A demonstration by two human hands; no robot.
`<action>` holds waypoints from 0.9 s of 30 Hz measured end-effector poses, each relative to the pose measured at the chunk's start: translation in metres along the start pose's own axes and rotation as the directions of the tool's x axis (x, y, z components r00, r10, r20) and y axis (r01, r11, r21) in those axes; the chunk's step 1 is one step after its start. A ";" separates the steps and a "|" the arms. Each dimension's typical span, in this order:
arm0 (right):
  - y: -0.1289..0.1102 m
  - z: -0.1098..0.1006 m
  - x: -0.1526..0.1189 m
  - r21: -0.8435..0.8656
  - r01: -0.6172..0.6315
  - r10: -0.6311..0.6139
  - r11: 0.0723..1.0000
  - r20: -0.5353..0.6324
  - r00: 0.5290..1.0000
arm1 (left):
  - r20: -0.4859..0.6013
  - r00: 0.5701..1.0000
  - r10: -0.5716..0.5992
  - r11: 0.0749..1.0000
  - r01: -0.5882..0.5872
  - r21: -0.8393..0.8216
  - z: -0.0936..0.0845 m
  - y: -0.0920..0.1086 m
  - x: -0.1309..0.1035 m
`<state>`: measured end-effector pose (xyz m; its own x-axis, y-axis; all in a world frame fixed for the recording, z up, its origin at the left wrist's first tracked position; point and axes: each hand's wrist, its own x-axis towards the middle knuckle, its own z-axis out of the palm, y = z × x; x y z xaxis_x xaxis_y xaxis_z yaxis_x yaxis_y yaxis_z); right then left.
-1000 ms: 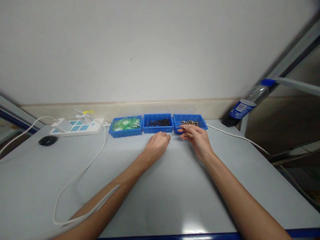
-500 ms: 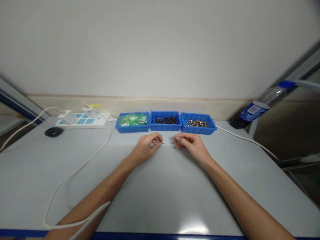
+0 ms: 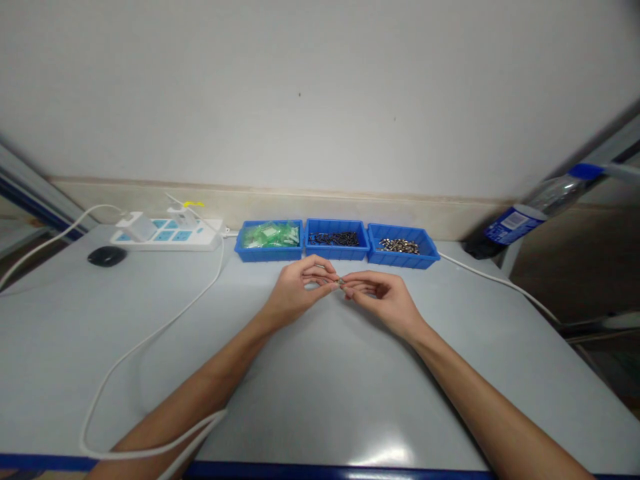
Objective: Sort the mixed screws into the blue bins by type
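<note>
My left hand (image 3: 303, 288) pinches a small metal piece (image 3: 341, 282) between thumb and fingertips, a little above the table. Its exact kind is too small to make out. My right hand (image 3: 383, 293) meets it from the other side, thumb and fingers closed at the same piece. Just behind the hands stand three blue bins in a row. Green and clear plastic packets (image 3: 273, 235) fill the left bin, dark screws (image 3: 340, 239) the middle one, and shiny metal fittings (image 3: 399, 246) the right one.
A white power strip (image 3: 193, 241) with plugs and a black mouse (image 3: 107, 256) are at the left. A white cable (image 3: 150, 341) loops across the table and over my left forearm. At the right back leans a bottle with a blue cap (image 3: 517, 223).
My two hands have come together, and the right fingertips now meet the small metal piece in my left hand. Before, a gap lay between them. The camera view has shifted slightly.
</note>
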<state>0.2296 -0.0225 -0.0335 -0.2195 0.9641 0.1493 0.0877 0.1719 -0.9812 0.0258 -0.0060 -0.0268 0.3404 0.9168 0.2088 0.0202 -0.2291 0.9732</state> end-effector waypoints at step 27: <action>-0.005 -0.003 0.002 0.328 -0.070 0.062 0.942 0.034 0.997 | -0.042 0.999 -0.005 0.996 0.002 -0.085 0.014 0.009 -0.004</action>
<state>0.2314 -0.0213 -0.0276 -0.2465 0.9655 0.0838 -0.2210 0.0282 -0.9749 0.0373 -0.0160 -0.0206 0.3002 0.9311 0.2074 -0.0592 -0.1988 0.9782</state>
